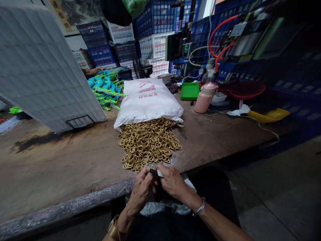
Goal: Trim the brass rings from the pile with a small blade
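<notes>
At the table's near edge, my left hand and my right hand meet with fingertips pinched close together. Between them is a small tool with a dark end and a pale, whitish part; its kind is not clear. My right fingers close on the pale part. My left thumb and fingers pinch beside the dark end, and what they hold is hidden. Just beyond my fingertips lies a heap of brass-coloured rings, spilling from the mouth of a white woven sack with red print.
A tall grey-white padded panel stands at left. Behind it, another person's hand is near green and blue plastic pieces. A green tray, a pink bottle and a yellow scoop-like tray stand right. Stacked crates fill the back.
</notes>
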A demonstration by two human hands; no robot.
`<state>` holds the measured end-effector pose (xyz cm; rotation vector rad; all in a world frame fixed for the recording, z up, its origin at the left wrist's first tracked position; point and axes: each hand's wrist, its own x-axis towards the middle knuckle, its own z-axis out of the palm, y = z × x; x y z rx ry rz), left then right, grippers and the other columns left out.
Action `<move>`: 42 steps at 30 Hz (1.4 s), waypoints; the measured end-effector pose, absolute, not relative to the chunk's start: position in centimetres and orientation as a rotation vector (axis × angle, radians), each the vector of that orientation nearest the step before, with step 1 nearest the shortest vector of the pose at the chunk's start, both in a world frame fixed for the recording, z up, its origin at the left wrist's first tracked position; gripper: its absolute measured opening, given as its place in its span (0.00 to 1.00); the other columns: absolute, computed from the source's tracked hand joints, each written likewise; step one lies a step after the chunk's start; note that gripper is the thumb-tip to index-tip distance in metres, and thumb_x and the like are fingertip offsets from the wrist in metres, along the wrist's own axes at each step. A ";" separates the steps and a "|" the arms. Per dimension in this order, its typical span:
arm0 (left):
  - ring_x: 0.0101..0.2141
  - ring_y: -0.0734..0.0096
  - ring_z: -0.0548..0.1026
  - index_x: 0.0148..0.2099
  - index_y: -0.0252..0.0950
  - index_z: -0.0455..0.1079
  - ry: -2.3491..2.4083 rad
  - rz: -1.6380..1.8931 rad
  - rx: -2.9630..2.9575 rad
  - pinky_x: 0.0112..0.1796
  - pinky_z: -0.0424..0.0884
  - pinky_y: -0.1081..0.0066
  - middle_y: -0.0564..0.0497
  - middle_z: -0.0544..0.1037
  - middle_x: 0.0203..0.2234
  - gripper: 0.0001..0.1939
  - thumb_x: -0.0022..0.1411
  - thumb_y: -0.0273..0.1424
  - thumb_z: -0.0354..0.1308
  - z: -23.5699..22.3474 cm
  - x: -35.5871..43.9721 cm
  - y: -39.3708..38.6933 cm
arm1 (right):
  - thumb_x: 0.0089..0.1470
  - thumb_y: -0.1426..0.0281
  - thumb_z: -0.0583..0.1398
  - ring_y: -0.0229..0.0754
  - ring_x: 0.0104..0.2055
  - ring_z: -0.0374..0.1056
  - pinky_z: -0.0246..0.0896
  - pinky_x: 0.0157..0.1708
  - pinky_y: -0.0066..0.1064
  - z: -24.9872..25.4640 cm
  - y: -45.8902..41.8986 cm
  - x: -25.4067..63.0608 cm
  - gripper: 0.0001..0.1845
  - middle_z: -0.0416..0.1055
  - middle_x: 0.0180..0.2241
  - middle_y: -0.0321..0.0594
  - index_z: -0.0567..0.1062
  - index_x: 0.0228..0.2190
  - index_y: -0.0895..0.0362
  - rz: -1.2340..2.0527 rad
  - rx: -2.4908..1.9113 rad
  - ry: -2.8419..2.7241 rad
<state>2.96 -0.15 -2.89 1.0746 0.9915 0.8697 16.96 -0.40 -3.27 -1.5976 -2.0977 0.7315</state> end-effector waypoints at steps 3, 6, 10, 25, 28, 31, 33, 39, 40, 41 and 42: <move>0.17 0.80 0.61 0.30 0.35 0.61 0.993 0.867 1.087 0.19 0.60 0.79 0.56 0.65 0.19 0.15 0.57 0.43 0.50 -3.1 2.9 -0.1 | 0.41 0.80 0.48 0.38 0.29 0.61 0.46 0.29 0.27 -3.0 -0.4 16.8 0.14 0.68 0.27 0.38 0.65 0.32 0.57 0.688 -1.657 -2.122; 0.17 0.80 0.60 0.31 0.35 0.61 1.007 0.859 1.093 0.19 0.59 0.78 0.57 0.65 0.19 0.14 0.57 0.42 0.50 -3.3 2.9 -0.1 | 0.41 0.80 0.48 0.39 0.29 0.61 0.46 0.29 0.27 -2.7 -0.3 16.7 0.14 0.68 0.27 0.39 0.65 0.32 0.58 0.684 -1.705 -2.134; 0.18 0.80 0.60 0.30 0.35 0.61 1.023 0.875 1.125 0.19 0.58 0.78 0.57 0.64 0.19 0.14 0.57 0.42 0.50 -3.3 2.9 -0.2 | 0.39 0.80 0.49 0.39 0.29 0.61 0.45 0.29 0.27 -2.6 -0.1 16.9 0.15 0.68 0.27 0.39 0.65 0.32 0.57 0.734 -1.685 -2.147; 0.24 0.73 0.67 0.29 0.33 0.68 0.809 0.737 1.217 0.27 0.65 0.73 0.50 0.70 0.23 0.15 0.57 0.41 0.51 0.1 3.6 -2.8 | 0.43 0.80 0.49 0.38 0.27 0.63 0.44 0.26 0.27 -2.9 0.6 20.3 0.15 0.70 0.25 0.39 0.66 0.35 0.57 0.539 -2.050 -1.920; 0.21 0.74 0.68 0.32 0.33 0.69 0.813 0.694 0.968 0.23 0.65 0.73 0.49 0.73 0.22 0.15 0.55 0.42 0.54 -0.9 4.2 -2.4 | 0.47 0.78 0.49 0.37 0.28 0.64 0.44 0.26 0.26 -3.6 2.1 22.5 0.12 0.70 0.26 0.38 0.66 0.34 0.56 0.405 -2.076 -1.720; 0.19 0.75 0.68 0.31 0.33 0.69 0.843 0.741 0.752 0.19 0.63 0.75 0.48 0.74 0.22 0.15 0.50 0.41 0.59 -2.7 4.4 -1.3 | 0.52 0.74 0.49 0.37 0.28 0.64 0.45 0.26 0.26 -4.1 3.6 23.6 0.07 0.70 0.26 0.38 0.66 0.33 0.56 0.332 -2.096 -1.616; 0.20 0.74 0.69 0.28 0.33 0.68 0.833 0.794 0.659 0.18 0.63 0.76 0.49 0.74 0.23 0.14 0.47 0.39 0.62 -3.5 4.3 -0.7 | 0.54 0.70 0.50 0.38 0.29 0.65 0.44 0.26 0.26 -4.4 4.4 23.6 0.06 0.70 0.27 0.39 0.65 0.34 0.56 0.325 -2.125 -1.596; 0.21 0.74 0.69 0.33 0.35 0.66 0.789 0.780 0.467 0.19 0.64 0.77 0.50 0.73 0.24 0.12 0.46 0.33 0.63 -3.0 3.7 -0.7 | 0.54 0.68 0.51 0.39 0.28 0.67 0.42 0.24 0.28 -4.5 5.6 22.8 0.09 0.72 0.29 0.41 0.66 0.37 0.55 0.280 -2.239 -1.689; 0.21 0.75 0.69 0.35 0.35 0.66 0.771 0.777 0.442 0.19 0.64 0.77 0.50 0.73 0.24 0.13 0.46 0.32 0.63 -2.9 3.5 -0.7 | 0.54 0.69 0.50 0.39 0.28 0.67 0.42 0.24 0.28 -4.5 5.6 22.8 0.09 0.72 0.30 0.41 0.66 0.38 0.55 0.273 -2.238 -1.704; 0.22 0.75 0.69 0.37 0.35 0.67 0.752 0.773 0.415 0.20 0.64 0.77 0.50 0.73 0.25 0.14 0.46 0.32 0.63 -2.8 3.4 -0.7 | 0.54 0.70 0.50 0.39 0.28 0.66 0.42 0.25 0.28 -4.5 5.6 22.8 0.09 0.72 0.30 0.41 0.66 0.38 0.55 0.269 -2.234 -1.710; 0.23 0.75 0.69 0.37 0.34 0.67 0.739 0.769 0.386 0.21 0.64 0.77 0.50 0.73 0.25 0.14 0.46 0.32 0.62 -2.9 3.3 -0.7 | 0.54 0.70 0.50 0.39 0.28 0.66 0.43 0.25 0.28 -4.6 5.6 22.9 0.09 0.72 0.29 0.41 0.67 0.38 0.55 0.271 -2.222 -1.709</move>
